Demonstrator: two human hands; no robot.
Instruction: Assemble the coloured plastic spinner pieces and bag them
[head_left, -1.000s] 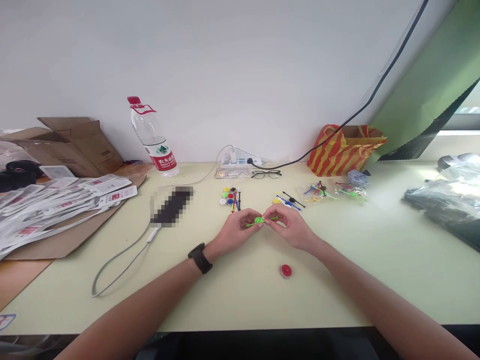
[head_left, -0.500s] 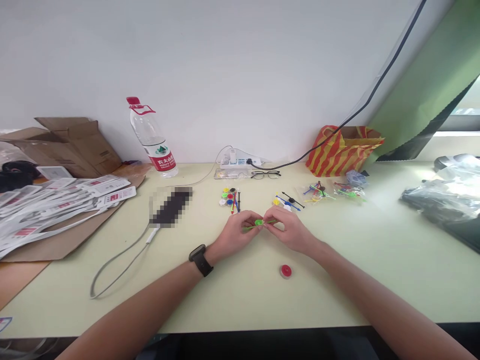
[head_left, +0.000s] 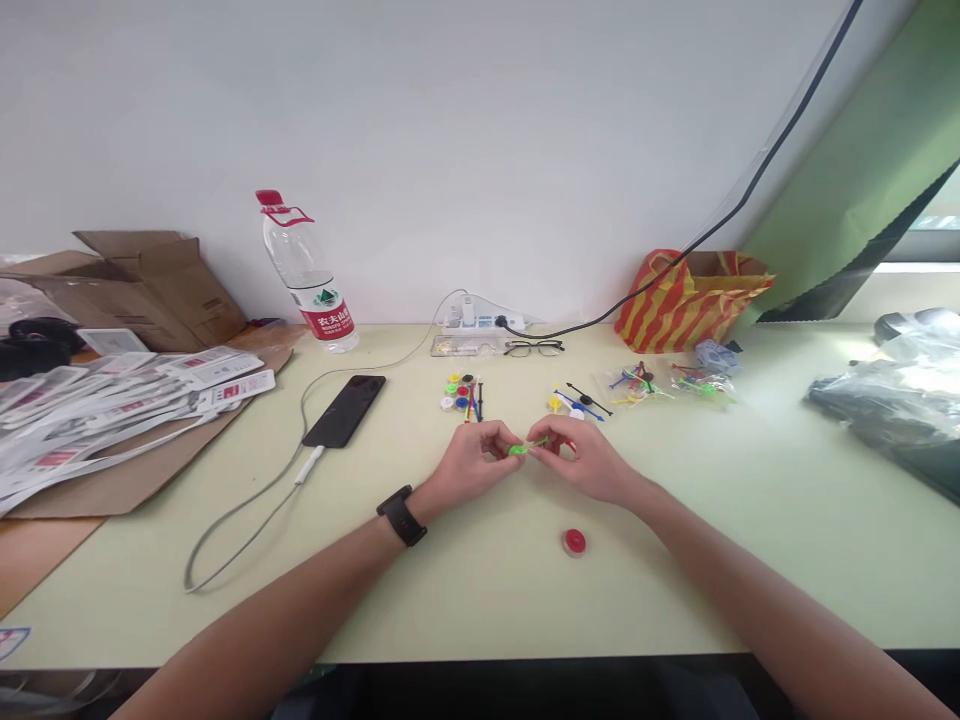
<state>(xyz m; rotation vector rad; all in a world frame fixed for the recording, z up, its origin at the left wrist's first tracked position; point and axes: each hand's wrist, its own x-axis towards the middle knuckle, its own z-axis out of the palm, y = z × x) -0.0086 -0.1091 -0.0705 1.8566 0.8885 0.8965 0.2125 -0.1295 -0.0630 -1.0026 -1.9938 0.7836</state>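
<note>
My left hand (head_left: 478, 466), with a black watch on its wrist, pinches a small green plastic disc (head_left: 517, 450) between thumb and fingertips. Close beside it, my right hand (head_left: 586, 463) pinches a thin green plastic stick (head_left: 539, 441); the fingers hide part of it. Whether stick and disc touch I cannot tell. Beyond the left hand lie several coloured discs (head_left: 462, 392) and thin arrow-like sticks (head_left: 481, 400). Past the right hand are a black stick with a disc (head_left: 586, 399), a blue one and a yellow piece (head_left: 555, 404). A round red-and-white piece (head_left: 574, 542) lies nearer me.
A phone (head_left: 346, 411) on a charging cable lies left, with a large water bottle (head_left: 324, 300) behind it. White badges (head_left: 217, 375) and a cardboard box (head_left: 161, 290) fill the far left. Glasses (head_left: 534, 348), a power strip (head_left: 484, 318) and a striped bag (head_left: 679, 305) stand along the wall.
The green disc has tilted flatter in the left fingers. Green no longer shows sticking out on the left side of the disc. Both hands stay in nearly the same place.
</note>
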